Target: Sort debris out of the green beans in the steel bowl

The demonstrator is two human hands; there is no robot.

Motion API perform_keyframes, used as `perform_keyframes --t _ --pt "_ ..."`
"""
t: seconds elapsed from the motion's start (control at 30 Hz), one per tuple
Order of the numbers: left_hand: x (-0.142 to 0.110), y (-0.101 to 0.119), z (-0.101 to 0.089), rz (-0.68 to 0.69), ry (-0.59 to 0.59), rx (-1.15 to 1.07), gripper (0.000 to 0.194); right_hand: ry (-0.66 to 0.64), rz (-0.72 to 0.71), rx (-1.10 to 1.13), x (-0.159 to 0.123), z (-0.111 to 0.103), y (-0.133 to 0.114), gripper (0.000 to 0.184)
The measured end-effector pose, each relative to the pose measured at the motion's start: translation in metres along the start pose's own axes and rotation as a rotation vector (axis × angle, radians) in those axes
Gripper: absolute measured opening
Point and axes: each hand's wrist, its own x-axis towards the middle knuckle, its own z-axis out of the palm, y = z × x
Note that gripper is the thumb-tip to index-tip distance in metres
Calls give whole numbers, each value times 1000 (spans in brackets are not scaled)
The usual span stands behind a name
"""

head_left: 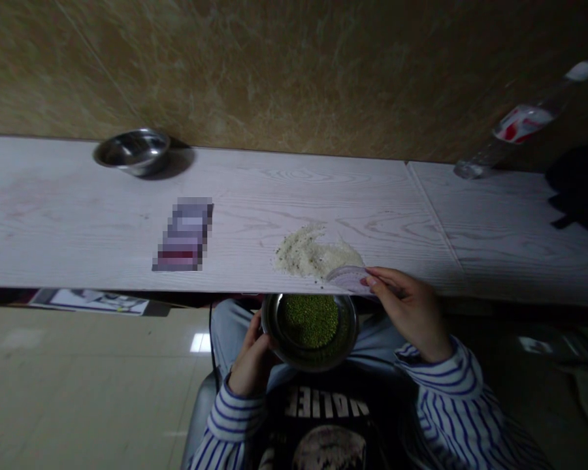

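Note:
My left hand (255, 356) grips the left rim of a steel bowl (345, 346), which I hold below the table's front edge, over my lap. Green mung beans (311, 320) cover the bottom of that bowl. Between the thumb and fingers of my right hand (411, 310) is a thin, pale purple, rounded scraper (347, 277). Its curved edge touches the near right side of a spread of white rice (308, 251). Small dark or green grains are scattered through the rice, mostly on its left part.
Another steel bowl (134, 150) stands at the back left of the whitish wooden table (255, 183). A pixelated flat item (183, 235) lies left of the rice. At the back right are a clear plastic bottle (509, 130) with a white cap and a dark object (581, 189).

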Motion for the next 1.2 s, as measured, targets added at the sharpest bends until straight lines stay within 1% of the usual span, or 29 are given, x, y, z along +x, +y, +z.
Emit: perform_keyframes --t 0.13,0.33,0.5,0.63,0.77,0.87,1.03,1.2 --pt "0 0 1 -11 -6 -8 64 -19 -2 -2 -2 -1 3 26" --pt "2 -3 -3 5 -35 0 58 -31 2 22 -1 5 2 27" --pt "3 -3 -4 4 -12 -5 61 -41 9 28 -1 10 2 27" --pt "2 -2 -4 -13 -24 3 63 -10 31 28 1 10 9 28" --pt "2 -1 -4 -21 -5 6 67 29 74 29 4 4 14 30" --pt "2 -1 -4 -3 -14 2 64 40 90 33 4 2 12 30" --pt "2 -2 -5 -3 -23 16 62 13 79 61 4 6 8 29" --pt "1 -1 -4 -11 -21 23 64 -14 58 41 3 6 5 28"
